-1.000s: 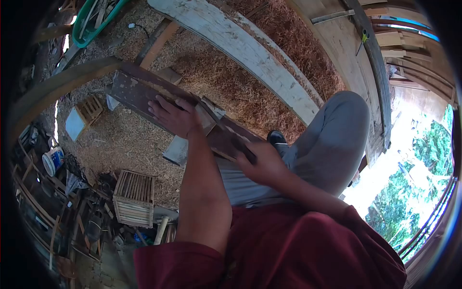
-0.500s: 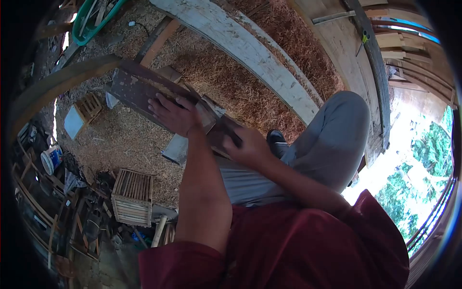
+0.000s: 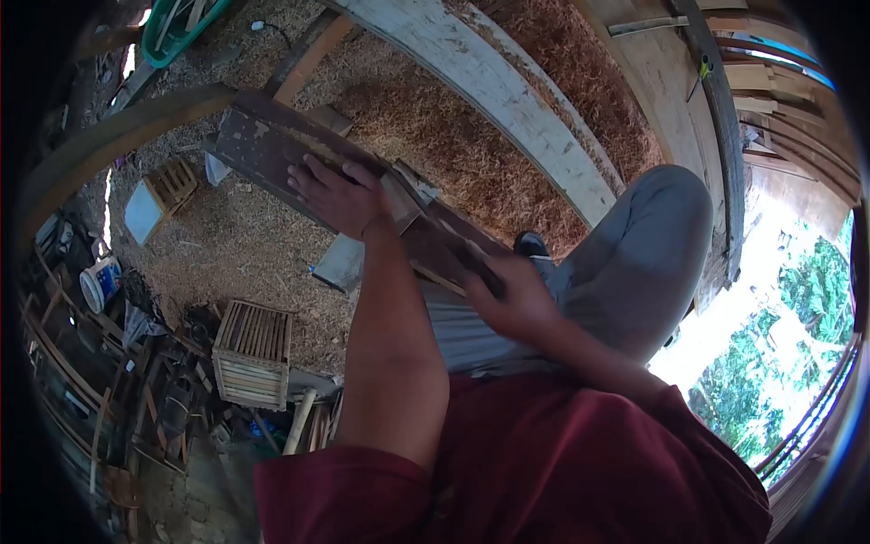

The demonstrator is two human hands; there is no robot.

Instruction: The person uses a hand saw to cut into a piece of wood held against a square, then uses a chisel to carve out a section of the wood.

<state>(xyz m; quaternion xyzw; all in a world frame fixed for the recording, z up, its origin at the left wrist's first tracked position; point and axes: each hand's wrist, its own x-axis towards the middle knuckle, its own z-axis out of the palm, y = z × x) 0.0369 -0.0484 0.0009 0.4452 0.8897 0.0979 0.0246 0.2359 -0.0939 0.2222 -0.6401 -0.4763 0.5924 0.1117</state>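
A dark reddish-brown board [image 3: 256, 140] slants across the middle of the view toward my legs. My left hand [image 3: 340, 195] lies on top of it with the fingers spread. Nearer my lap, my right hand [image 3: 512, 295] is wrapped round a dark handle [image 3: 485, 272], slightly blurred; whatever the handle belongs to is hard to make out. Between the two hands a lighter wooden piece [image 3: 399, 201] rests across the board. Below the board, beside my left forearm, a pale flat piece [image 3: 342, 261] sticks out.
Wood shavings [image 3: 272, 245] cover the floor. A long whitish plank [image 3: 489, 82] curves past the board. At the left are a slatted wooden crate [image 3: 254, 354], a small stool [image 3: 154, 204], a white bucket [image 3: 98, 286] and a green basin [image 3: 168, 41]. A wide plank [image 3: 671, 100] lies at the right.
My right hand has moved right and down along the board, toward my lap, with the dark handle. My left hand stays on the board. The whole view has shifted slightly.
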